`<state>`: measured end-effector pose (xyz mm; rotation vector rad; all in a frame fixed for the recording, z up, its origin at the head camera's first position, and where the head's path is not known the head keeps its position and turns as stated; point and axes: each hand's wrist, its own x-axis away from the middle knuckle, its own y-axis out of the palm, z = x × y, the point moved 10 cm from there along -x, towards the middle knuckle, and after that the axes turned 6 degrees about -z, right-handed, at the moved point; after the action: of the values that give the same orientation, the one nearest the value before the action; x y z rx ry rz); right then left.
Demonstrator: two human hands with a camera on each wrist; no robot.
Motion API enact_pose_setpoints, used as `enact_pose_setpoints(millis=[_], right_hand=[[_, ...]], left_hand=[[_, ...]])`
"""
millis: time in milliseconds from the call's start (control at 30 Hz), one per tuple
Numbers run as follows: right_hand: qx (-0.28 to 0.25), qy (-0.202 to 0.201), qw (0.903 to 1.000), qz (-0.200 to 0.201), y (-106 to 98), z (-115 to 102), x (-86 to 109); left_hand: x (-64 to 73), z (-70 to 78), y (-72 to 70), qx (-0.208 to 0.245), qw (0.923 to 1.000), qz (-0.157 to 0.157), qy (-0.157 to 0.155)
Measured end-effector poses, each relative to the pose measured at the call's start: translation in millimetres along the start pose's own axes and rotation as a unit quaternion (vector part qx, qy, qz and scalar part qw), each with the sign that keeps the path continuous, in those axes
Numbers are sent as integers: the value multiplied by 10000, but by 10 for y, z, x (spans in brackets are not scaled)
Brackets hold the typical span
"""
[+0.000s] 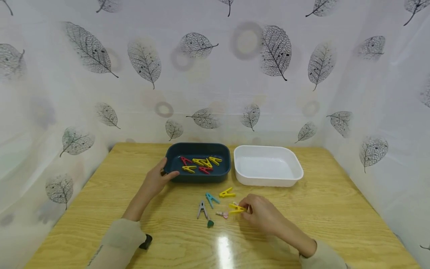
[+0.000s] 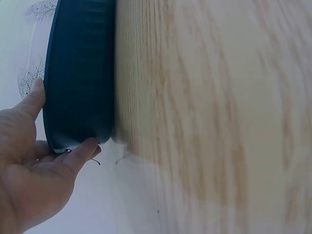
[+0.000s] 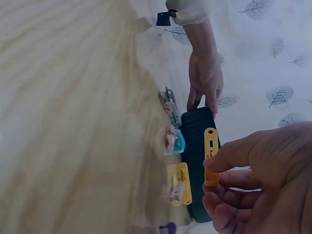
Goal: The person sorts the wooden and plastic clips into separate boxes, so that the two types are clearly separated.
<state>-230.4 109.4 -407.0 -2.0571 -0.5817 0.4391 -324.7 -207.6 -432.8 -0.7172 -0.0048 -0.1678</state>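
Observation:
My left hand (image 1: 155,179) grips the left end of a dark blue tray (image 1: 198,178), thumb at the near rim; in the left wrist view its fingers (image 2: 80,155) lie around the tray's corner. Several yellow and red clothespins lie inside the tray. My right hand (image 1: 263,215) pinches a yellow clothespin (image 3: 210,146) between thumb and fingers, over the table in front of the trays. Near it on the table lie another yellow clothespin (image 1: 227,192), a blue clothespin (image 1: 211,199), a grey clothespin (image 1: 202,209) and a small pink clip (image 1: 223,214).
A white tray (image 1: 268,182) stands right of the dark one. A small clip with a dark green heart (image 1: 210,223) lies by the grey clothespin. Low in the right wrist view shows a purple object (image 3: 168,228). A leaf-patterned curtain (image 1: 215,82) surrounds the wooden table (image 1: 174,239).

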Motion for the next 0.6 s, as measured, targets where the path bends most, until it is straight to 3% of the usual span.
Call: enact_pose_setpoints(millis=[300,600], right_hand=[[-145,94,9998,72,-286,-15,-142],[-81,-43,9985,537,-611,-100,-333]], left_hand=[[-28,-49,-3,-69,9999,46,-74],[-24,-28,-6,-35,10000,54,-51]])
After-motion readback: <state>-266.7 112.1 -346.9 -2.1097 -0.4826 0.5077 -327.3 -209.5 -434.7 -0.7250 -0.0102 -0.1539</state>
